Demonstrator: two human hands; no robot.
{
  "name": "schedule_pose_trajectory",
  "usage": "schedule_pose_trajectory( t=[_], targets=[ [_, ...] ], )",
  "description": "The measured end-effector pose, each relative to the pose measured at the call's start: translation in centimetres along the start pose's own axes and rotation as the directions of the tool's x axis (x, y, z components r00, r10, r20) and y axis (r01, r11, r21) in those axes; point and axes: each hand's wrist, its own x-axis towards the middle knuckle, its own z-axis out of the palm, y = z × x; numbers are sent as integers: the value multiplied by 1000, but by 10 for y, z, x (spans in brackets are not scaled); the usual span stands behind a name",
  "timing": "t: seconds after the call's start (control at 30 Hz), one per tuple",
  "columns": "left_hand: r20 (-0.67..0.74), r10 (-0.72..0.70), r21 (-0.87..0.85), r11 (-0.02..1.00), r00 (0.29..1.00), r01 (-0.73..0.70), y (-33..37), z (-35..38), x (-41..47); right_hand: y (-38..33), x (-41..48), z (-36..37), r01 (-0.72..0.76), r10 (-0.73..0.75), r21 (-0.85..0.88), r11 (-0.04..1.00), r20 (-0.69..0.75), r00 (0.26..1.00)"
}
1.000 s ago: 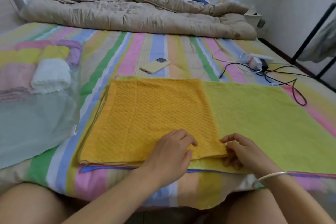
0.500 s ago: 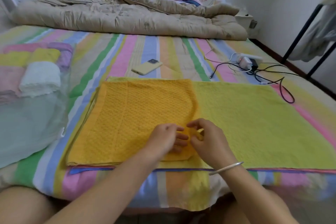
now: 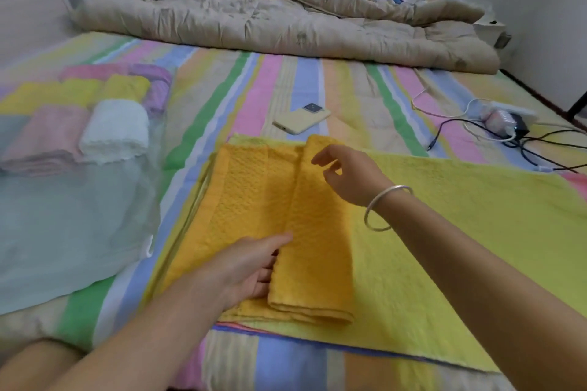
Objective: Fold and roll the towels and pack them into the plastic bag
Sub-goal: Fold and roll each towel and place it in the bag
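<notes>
A: Where is the orange waffle-weave towel (image 3: 254, 194)?
B: Folded on the lime terry towel (image 3: 460, 232). My left hand (image 3: 251, 267) lies flat, fingers under its flap. My right hand (image 3: 346, 174) hovers, fingers slack. Likely soft, limp: grip the fold's edge.

Orange waffle-textured towel (image 3: 279, 219); lime-yellow towel (image 3: 460, 247); pastel-striped bedsheet (image 3: 286, 79); beige quilt (image 3: 270, 22); white rolled towel (image 3: 114, 132).

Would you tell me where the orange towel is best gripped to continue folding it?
On the orange towel, probably the rounded right-hand fold, pinched at its near and far ends, from the right. That edge stands thick above the flat yellow-green towel, and the right hand hovers over its far end; the left hand is at the other edge.
</notes>
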Motion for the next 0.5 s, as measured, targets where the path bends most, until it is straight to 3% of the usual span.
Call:
schedule_pose_trajectory(
  t=[0.1,0.3,0.5],
  targets=[
    [26,-56,-18,998,998,56,2,-6,6,14,58,3,3,-8,-158,987,-29,1000],
    [16,-120,-42,992,993,121,0,-8,16,20,131,5,39,47,-311,950,262,964],
    [43,-93,-45,995,995,95,-2,-10,19,21,138,4,79,42,-387,919,294,955]
  ],
)
